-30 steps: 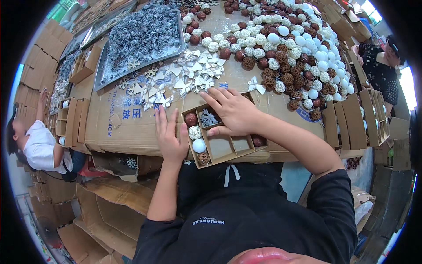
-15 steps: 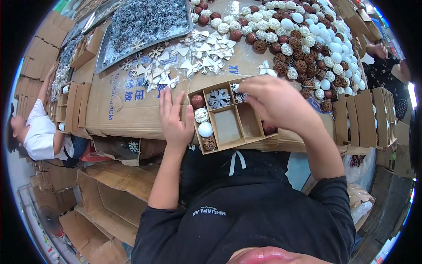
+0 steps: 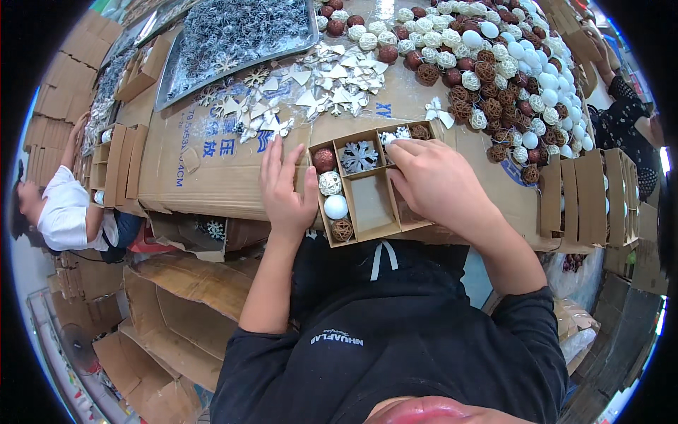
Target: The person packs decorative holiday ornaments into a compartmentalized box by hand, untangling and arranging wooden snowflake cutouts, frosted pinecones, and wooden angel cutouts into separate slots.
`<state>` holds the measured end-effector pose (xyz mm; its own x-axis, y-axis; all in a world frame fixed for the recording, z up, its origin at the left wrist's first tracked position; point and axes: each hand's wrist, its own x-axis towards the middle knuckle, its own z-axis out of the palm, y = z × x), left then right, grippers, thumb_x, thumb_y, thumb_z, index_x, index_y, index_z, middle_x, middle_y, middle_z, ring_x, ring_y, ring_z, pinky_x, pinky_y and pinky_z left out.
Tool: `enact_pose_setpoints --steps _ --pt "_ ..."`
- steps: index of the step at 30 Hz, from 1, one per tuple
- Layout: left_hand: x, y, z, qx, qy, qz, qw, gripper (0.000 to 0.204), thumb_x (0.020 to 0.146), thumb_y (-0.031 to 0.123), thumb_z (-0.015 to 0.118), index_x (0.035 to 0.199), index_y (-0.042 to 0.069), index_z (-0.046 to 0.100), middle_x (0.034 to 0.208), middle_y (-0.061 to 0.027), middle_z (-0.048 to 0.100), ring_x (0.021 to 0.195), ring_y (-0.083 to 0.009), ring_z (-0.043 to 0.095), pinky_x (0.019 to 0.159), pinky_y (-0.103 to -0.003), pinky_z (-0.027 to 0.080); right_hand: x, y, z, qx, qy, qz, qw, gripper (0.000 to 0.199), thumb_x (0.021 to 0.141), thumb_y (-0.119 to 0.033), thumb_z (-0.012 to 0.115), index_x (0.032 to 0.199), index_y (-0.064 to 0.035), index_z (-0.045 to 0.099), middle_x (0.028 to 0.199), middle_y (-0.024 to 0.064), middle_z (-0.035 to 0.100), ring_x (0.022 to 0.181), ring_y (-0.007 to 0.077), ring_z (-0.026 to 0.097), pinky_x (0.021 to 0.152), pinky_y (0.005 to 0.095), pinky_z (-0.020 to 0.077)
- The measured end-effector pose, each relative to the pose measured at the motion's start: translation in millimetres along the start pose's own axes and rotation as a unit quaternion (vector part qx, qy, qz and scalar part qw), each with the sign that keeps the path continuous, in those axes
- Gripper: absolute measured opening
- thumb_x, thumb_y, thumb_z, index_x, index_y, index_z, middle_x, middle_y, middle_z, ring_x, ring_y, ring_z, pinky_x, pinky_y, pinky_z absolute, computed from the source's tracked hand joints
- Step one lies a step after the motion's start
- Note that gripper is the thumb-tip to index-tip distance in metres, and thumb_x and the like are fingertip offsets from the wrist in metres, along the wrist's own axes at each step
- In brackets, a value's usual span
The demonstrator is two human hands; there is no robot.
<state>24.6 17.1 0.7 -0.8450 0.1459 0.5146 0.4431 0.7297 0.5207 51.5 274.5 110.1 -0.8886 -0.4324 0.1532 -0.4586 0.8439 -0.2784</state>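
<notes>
A cardboard divider box (image 3: 316, 201) lies tilted at the table's near edge. Its left column holds a red glitter ball (image 3: 324, 160), a white wicker ball (image 3: 330, 184), a smooth white ball (image 3: 336, 207) and a brown wicker ball (image 3: 342, 230). In the top middle compartment sits a silver snowflake (image 3: 358, 156). My right hand (image 3: 438, 177) covers the box's right side, its curled fingers on a white snowflake (image 3: 393, 133) in the neighbouring compartment; the fingertips are partly hidden. Flat and open, my left hand (image 3: 288, 191) rests against the box's left wall.
White wooden cutouts (image 3: 339, 81) are heaped beyond the box. Behind them stands a metal tray (image 3: 164, 95) of dark snowflakes; mixed balls (image 3: 494, 92) spread at far right. Filled divider boxes (image 3: 590, 194) flank the table. Another person (image 3: 67, 205) works at left.
My right hand has shifted slightly left and down over the box. A white snowflake and a brown ball now show along the box's top edge. My left hand stays at the side wall.
</notes>
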Motion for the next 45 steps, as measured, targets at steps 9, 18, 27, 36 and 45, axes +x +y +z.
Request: enact_pose_setpoints --steps 9,18,27,36,45 --pt "2 0 -2 -0.017 0.002 0.004 1.0 0.037 0.093 0.024 0.063 0.121 0.0 0.068 0.143 -0.0271 0.054 0.133 -0.0443 0.049 0.113 -0.05 0.036 -11 -4 -16 0.017 -0.007 -0.001 1.0 0.029 0.09 -0.018 0.068 0.108 0.0039 0.064 0.114 0.0194 0.068 0.109 0.0333 0.066 0.096 0.0422 0.0513" --pt "3 1 1 -0.023 -0.003 -0.001 1.0 0.035 0.093 0.021 0.062 0.119 -0.001 0.068 0.138 -0.0268 0.056 0.131 -0.043 0.05 0.111 -0.05 0.038 -21 4 23 -0.054 -0.064 0.028 0.996 0.1 0.089 -0.065 0.063 0.148 0.0112 0.039 0.155 0.0259 0.042 0.149 0.0347 0.035 0.122 0.044 0.0285" --pt "2 1 -2 -0.018 0.0 -0.001 1.0 0.034 0.092 0.021 0.063 0.118 -0.001 0.068 0.134 -0.0251 0.057 0.127 -0.0412 0.051 0.109 -0.049 0.039 -30 -6 26 -0.073 -0.051 0.035 0.995 0.1 0.087 -0.067 0.063 0.147 0.0112 0.042 0.153 0.0253 0.045 0.149 0.0347 0.036 0.122 0.0441 0.0276" --pt "15 -4 -14 -0.034 0.033 0.0 0.999 0.025 0.092 0.012 0.063 0.114 0.0 0.068 0.126 -0.0207 0.062 0.121 -0.0373 0.057 0.104 -0.045 0.045 -43 -8 17 0.027 -0.028 0.045 0.998 0.092 0.088 -0.059 0.068 0.143 0.0113 0.046 0.153 0.0254 0.045 0.147 0.0368 0.038 0.121 0.0468 0.0286" --pt "60 -35 -18 0.136 -0.071 -0.016 0.988 0.029 0.086 0.016 0.072 0.114 0.007 0.069 0.113 -0.0148 0.066 0.11 -0.0352 0.058 0.099 -0.046 0.045 -85 -9 -20 0.223 0.128 0.096 0.962 0.076 0.085 -0.036 0.081 0.144 -0.0003 0.05 0.148 0.0251 0.049 0.133 0.0424 0.051 0.108 0.0458 0.045"
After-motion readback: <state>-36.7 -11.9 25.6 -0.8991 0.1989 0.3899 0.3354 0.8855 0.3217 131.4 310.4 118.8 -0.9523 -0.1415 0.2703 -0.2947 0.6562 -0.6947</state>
